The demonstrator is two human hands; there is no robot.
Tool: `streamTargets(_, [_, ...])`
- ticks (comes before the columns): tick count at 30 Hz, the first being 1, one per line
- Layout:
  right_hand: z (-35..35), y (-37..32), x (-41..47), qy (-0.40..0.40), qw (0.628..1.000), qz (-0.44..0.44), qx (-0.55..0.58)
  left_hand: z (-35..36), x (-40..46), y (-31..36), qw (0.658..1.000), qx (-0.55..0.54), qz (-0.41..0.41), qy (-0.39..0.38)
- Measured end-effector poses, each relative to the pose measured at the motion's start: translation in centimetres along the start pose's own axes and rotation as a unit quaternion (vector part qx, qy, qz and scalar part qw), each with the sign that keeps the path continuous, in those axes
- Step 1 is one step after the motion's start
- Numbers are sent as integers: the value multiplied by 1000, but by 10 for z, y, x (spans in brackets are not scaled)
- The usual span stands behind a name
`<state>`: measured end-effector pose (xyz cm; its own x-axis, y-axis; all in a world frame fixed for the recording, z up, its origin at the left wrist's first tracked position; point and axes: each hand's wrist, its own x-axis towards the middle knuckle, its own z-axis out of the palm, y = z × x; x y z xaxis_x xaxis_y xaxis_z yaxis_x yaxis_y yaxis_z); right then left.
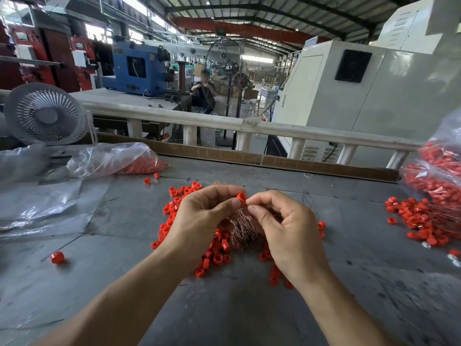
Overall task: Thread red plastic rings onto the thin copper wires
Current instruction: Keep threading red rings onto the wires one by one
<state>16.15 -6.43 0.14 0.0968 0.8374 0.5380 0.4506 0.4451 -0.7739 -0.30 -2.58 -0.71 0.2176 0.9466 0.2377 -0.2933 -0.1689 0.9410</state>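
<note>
Plastic ring [241, 196], light and stiff, sits pinched in left hand [207, 216]; right hand [284, 228] pinches something unseen, likely a floppy wire.

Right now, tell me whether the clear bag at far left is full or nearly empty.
Nearly empty: the clear bag lies flat and crumpled, with red rings only in its right end.

I see my left hand [202, 216] pinching a red ring [241, 196] between thumb and forefinger, above a loose pile of rings [214, 250] on the grey table [249, 308]. My right hand [287, 228] meets the ring with pinched fingertips, probably holding a wire, too thin to make out. A copper wire bundle [243, 228] lies between both hands. A bag [117, 159] of rings sits far left.
</note>
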Motion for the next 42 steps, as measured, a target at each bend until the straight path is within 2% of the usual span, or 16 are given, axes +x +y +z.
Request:
streamTargets(21, [-2, 1, 0, -5, 999, -6, -37, 0, 1, 3, 999, -43, -30, -3])
streamTargets(42, [1, 5, 1, 19, 999, 20, -19, -1, 3, -2, 999, -25, -17, -12])
